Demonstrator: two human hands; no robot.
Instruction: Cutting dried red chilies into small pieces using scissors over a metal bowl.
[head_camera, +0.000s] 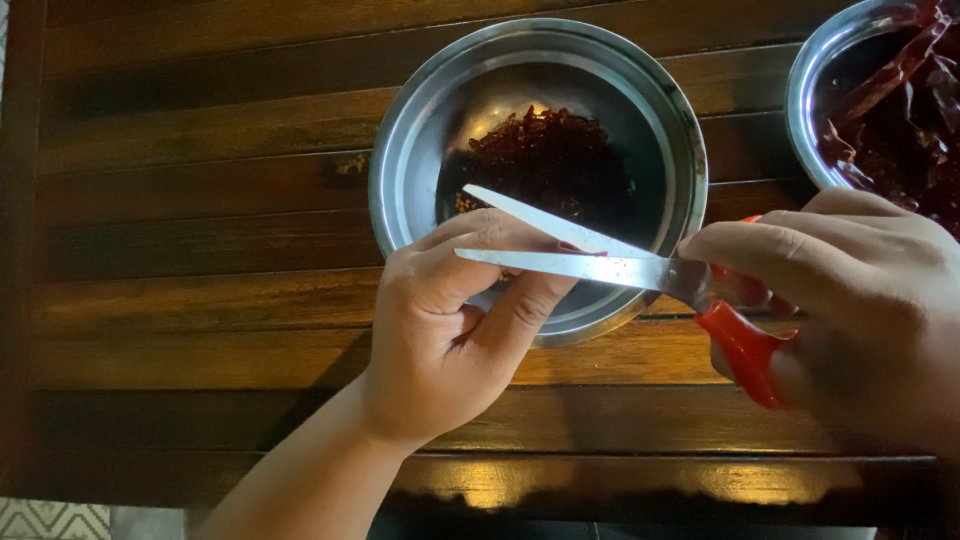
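The left hand (450, 320) hovers over the near rim of a steel bowl (400, 170), its thumb and fingers pinched together; a sliver of red shows at the fingertips by the blades, but what it grips is too hidden to name. The bowl stands on a dark slatted wooden table (180, 250) and holds a heap of cut dried chilli pieces (550, 155) with a few pale seeds at its left edge. The scissors (600, 260) lie across the bowl's near side, blades parted and pointing left, tips just above the left hand's fingers. The right hand (850, 300) is closed around their red handles. At the top right, a second steel bowl (805, 90) holds whole dried chillies (900, 110).
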